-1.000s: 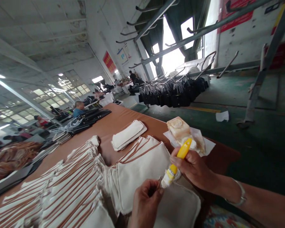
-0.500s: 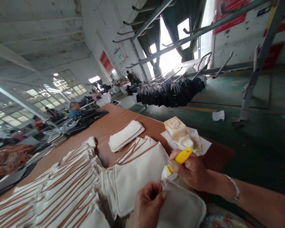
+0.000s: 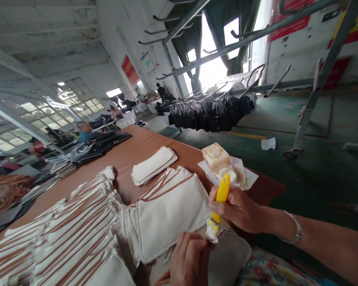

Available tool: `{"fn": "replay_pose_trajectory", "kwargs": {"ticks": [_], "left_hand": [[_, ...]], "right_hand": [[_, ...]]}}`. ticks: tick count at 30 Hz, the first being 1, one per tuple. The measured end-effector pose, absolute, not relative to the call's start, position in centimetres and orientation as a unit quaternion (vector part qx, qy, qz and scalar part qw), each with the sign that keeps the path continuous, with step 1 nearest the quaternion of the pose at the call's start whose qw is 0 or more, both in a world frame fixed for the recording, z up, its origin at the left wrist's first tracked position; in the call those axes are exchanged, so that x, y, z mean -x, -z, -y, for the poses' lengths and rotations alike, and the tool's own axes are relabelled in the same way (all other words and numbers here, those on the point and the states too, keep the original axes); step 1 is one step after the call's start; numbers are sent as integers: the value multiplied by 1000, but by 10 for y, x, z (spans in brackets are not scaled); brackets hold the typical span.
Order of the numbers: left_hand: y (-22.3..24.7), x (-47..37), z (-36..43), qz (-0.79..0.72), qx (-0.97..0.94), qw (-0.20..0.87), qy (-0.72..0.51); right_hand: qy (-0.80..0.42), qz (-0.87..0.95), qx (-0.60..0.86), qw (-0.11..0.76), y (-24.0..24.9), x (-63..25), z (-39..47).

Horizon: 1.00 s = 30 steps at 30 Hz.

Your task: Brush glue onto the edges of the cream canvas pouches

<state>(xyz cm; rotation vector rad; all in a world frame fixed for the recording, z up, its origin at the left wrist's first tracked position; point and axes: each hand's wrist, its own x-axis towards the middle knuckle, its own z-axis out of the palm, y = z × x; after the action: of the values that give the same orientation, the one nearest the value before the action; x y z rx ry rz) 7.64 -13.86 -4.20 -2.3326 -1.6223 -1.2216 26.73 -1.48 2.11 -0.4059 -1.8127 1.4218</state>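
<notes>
My right hand (image 3: 241, 208) grips a brush with a yellow handle (image 3: 222, 190), held nearly upright. White paste coats its bristles (image 3: 212, 231), which touch or almost touch the top edge of a pale fabric panel (image 3: 231, 254) near my lap. At that edge, my left hand (image 3: 189, 256) is closed on the panel, its fingertips partly hidden beside the bristles. Just beyond lies a pile of cream panels (image 3: 170, 214) with brown strips. A paste-smeared plastic container (image 3: 216, 157) rests on white paper (image 3: 250, 179) at the table's right edge.
Overlapping rows of cream pieces with brown strips (image 3: 77, 226) cover the left of the brown table (image 3: 149, 139). A small stack of cream pieces (image 3: 155, 165) lies farther back. Beyond the table, a metal rack (image 3: 313, 93) holds black bags (image 3: 211, 119). People work in the background.
The brush has swung more upright, and its bristles have come down to the panel edge beside my left hand. My left hand has turned, its fingers now folded over that edge.
</notes>
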Motion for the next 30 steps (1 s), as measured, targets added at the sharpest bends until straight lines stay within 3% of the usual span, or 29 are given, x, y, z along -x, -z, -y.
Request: {"fn": "replay_pose_trajectory", "kwargs": {"ticks": [4, 9, 15, 20, 25, 30], "left_hand": [[46, -75, 140, 524, 761, 19, 382], [49, -78, 138, 521, 760, 26, 388], [39, -79, 140, 526, 759, 11, 384], [34, -82, 139, 534, 769, 6, 352], [45, -79, 139, 598, 720, 1, 353], [66, -60, 157, 746, 627, -4, 222]], "right_hand": [[-561, 749, 124, 330, -33, -283, 15], [-542, 710, 152, 423, -37, -283, 13], [-561, 738, 120, 355, -30, -282, 17], [-527, 722, 155, 420, -36, -286, 19], [-548, 752, 139, 339, -34, -290, 25], [-518, 680, 281, 437, -17, -321, 30]]}}
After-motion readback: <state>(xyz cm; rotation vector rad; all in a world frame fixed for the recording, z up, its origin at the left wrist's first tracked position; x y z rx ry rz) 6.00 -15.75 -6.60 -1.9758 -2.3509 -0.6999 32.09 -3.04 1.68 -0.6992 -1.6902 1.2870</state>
